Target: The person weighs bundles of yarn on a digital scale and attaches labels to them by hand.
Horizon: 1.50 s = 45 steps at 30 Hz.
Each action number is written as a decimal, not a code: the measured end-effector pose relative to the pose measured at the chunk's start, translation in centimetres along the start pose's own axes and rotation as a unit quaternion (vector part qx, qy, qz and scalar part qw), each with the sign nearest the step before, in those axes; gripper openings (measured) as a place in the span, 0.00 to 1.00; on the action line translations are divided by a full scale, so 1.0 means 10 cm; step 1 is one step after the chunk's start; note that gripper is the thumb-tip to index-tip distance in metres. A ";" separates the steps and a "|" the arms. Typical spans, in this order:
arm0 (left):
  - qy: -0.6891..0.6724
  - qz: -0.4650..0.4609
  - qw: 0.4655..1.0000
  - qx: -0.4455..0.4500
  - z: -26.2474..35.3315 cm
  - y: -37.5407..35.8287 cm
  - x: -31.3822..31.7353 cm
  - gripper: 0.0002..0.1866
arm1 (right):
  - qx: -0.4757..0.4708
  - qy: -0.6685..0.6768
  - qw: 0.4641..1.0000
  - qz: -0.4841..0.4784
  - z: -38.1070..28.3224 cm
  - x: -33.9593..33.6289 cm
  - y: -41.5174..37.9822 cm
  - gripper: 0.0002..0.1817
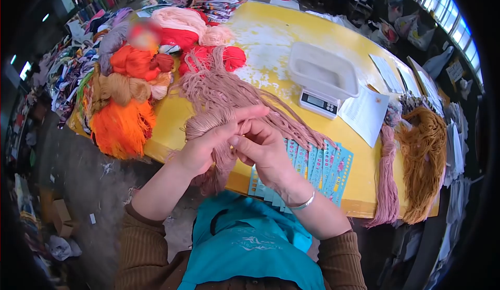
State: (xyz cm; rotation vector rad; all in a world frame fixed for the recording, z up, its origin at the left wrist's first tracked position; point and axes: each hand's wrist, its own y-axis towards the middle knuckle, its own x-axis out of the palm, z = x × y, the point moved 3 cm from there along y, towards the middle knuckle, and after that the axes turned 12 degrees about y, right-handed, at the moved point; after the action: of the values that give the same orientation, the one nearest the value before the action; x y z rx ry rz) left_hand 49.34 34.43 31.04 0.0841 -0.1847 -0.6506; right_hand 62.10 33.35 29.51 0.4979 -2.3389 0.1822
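Note:
A dusty-pink skein of thread (pixel 205 122) lies in my left hand (pixel 211 140), with its lower end hanging (pixel 221 170) below the palm at the table edge. The thumb side of that hand wraps the skein while the index finger stretches out to the right. Close against it, my right hand (pixel 265 152) pinches fine pink strands between thumb and fingers; their exact number is hidden. Beyond both hands, a long spread of the same pink thread (pixel 229 92) runs across the table. Teal printed cards (pixel 323 170) lie fanned out under my right forearm.
On the yellow table (pixel 260 24), orange, red, tan and pink yarn bundles (pixel 125 121) pile up at left. A digital scale (pixel 319 102) carries a clear plastic tub (pixel 324 71). Paper sheets (pixel 364 113) and brown thread hanks (pixel 424 160) are at right.

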 end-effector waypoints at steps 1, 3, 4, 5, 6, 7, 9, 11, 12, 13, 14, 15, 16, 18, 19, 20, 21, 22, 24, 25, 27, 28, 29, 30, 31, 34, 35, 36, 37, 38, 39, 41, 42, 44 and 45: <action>0.003 -0.021 1.000 -0.019 0.00 -0.04 -0.02 0.34 | 0.001 -0.001 1.000 -0.002 0.05 0.03 -0.01 0.05; 0.007 -0.005 1.000 -0.003 0.06 -0.10 0.02 0.34 | 0.014 0.046 0.998 0.047 0.13 0.04 -0.03 0.03; 0.010 0.010 1.000 0.012 0.08 -0.14 0.03 0.34 | 0.014 0.044 0.998 0.046 0.13 0.05 -0.03 0.03; 0.010 0.011 1.000 0.014 0.07 -0.17 0.01 0.34 | 0.007 0.058 0.997 0.055 0.12 0.05 -0.04 0.03; 0.009 0.023 0.999 0.026 0.05 -0.20 -0.02 0.34 | -0.001 0.072 0.995 0.064 0.10 0.06 -0.04 0.03; 0.008 0.036 0.999 0.037 0.04 -0.23 -0.05 0.34 | -0.013 0.068 0.995 0.066 0.09 0.05 -0.04 0.03; -0.012 0.068 0.998 0.012 -0.01 -0.30 -0.07 0.33 | -0.016 0.071 0.995 0.064 0.07 0.05 -0.04 0.04; -0.034 0.098 0.995 -0.013 -0.03 -0.34 -0.08 0.33 | -0.030 0.044 0.997 0.058 0.06 0.05 -0.03 0.04; -0.052 0.106 0.993 -0.005 -0.03 -0.36 -0.09 0.29 | -0.029 0.041 0.997 0.057 0.07 0.06 -0.03 0.04; -0.070 0.114 0.991 0.003 -0.02 -0.37 -0.10 0.26 | -0.028 0.018 0.998 0.052 0.07 0.08 -0.02 0.03; -0.070 0.116 0.991 0.005 -0.02 -0.39 -0.10 0.26 | -0.026 -0.005 0.999 0.047 0.07 0.10 -0.02 0.03; -0.057 0.112 0.992 0.007 -0.03 -0.39 -0.11 0.29 | -0.026 -0.006 0.999 0.045 0.06 0.13 -0.02 0.03; -0.044 0.107 0.993 0.010 -0.04 -0.40 -0.12 0.32 | -0.007 -0.025 0.999 0.041 0.04 0.17 -0.03 0.03; -0.088 0.099 0.991 0.010 -0.04 -0.41 -0.12 0.29 | 0.012 -0.045 0.998 0.034 0.05 0.21 -0.02 0.03; -0.131 0.090 0.987 0.008 -0.04 -0.42 -0.12 0.26 | 0.022 -0.063 0.997 0.031 0.07 0.21 -0.02 0.04; -0.131 0.090 0.987 0.009 -0.05 -0.42 -0.12 0.26 | 0.031 -0.080 0.996 0.029 0.09 0.22 -0.02 0.04; -0.080 0.083 0.993 0.008 -0.06 -0.42 -0.11 0.29 | 0.031 -0.091 0.995 0.036 0.10 0.23 -0.03 0.05; -0.029 0.075 0.997 0.007 -0.07 -0.43 -0.11 0.33 | 0.031 -0.092 0.995 0.035 0.12 0.21 -0.03 0.05; -0.031 0.079 0.996 0.009 -0.08 -0.45 -0.16 0.32 | 0.006 -0.038 0.999 0.034 0.14 0.16 -0.01 0.04; -0.033 0.083 0.996 0.011 -0.08 -0.46 -0.17 0.31 | 0.006 -0.040 0.999 0.033 0.12 0.18 -0.01 0.04; -0.040 0.095 0.995 0.007 -0.06 -0.49 -0.17 0.30 | -0.005 -0.055 0.998 0.044 0.07 0.24 -0.02 0.02; -0.046 0.106 0.993 0.002 -0.06 -0.50 -0.17 0.29 | -0.005 -0.056 0.998 0.042 0.06 0.26 -0.02 0.02; -0.046 0.107 0.993 0.004 -0.08 -0.52 -0.18 0.29 | 0.014 -0.035 0.998 0.041 0.07 0.27 -0.02 0.01; -0.060 0.117 0.991 -0.008 -0.12 -0.54 -0.20 0.27 | 0.034 -0.013 0.998 0.041 0.08 0.29 -0.03 0.00; -0.074 0.128 0.989 -0.020 -0.15 -0.55 -0.22 0.25 | 0.034 -0.014 0.999 0.040 0.06 0.32 -0.02 0.00; -0.105 0.138 0.985 -0.001 -0.10 -0.56 -0.25 0.21 | 0.059 -0.036 0.997 0.033 0.04 0.38 0.00 0.02; -0.103 0.139 0.985 0.002 -0.06 -0.56 -0.23 0.21 | 0.069 -0.060 0.996 0.016 0.04 0.36 0.01 0.03; -0.117 0.165 0.979 -0.008 0.00 -0.56 -0.20 0.20 | 0.079 -0.083 0.993 -0.001 0.03 0.36 0.04 0.04; -0.132 0.190 0.973 -0.018 0.03 -0.56 -0.19 0.18 | 0.078 -0.085 0.993 -0.005 0.02 0.37 0.06 0.04; -0.130 0.191 0.973 -0.014 0.03 -0.58 -0.22 0.18 | 0.053 -0.191 0.980 -0.031 0.00 0.39 0.08 0.04; -0.059 0.174 0.983 -0.014 0.01 -0.60 -0.26 0.21 | 0.027 -0.295 0.953 -0.058 -0.02 0.41 0.10 0.05; -0.007 0.171 0.985 -0.033 -0.02 -0.64 -0.31 0.21 | -0.023 -0.349 0.932 -0.096 -0.03 0.37 0.18 0.06; -0.005 0.181 0.983 -0.026 0.02 -0.68 -0.31 0.19 | -0.016 -0.373 0.923 -0.098 -0.06 0.38 0.20 0.06; -0.008 0.187 0.982 -0.035 0.05 -0.74 -0.37 0.15 | -0.041 -0.392 0.910 -0.128 -0.09 0.44 0.26 0.07; -0.005 0.189 0.981 -0.033 0.09 -0.79 -0.42 0.15 | -0.043 -0.392 0.910 -0.131 -0.13 0.49 0.26 0.07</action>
State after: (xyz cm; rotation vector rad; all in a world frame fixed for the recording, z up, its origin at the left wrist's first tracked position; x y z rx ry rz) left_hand 41.21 30.69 30.20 -0.0183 -0.1831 -0.2781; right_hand 58.59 34.63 33.87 0.9710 -2.9893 -0.3088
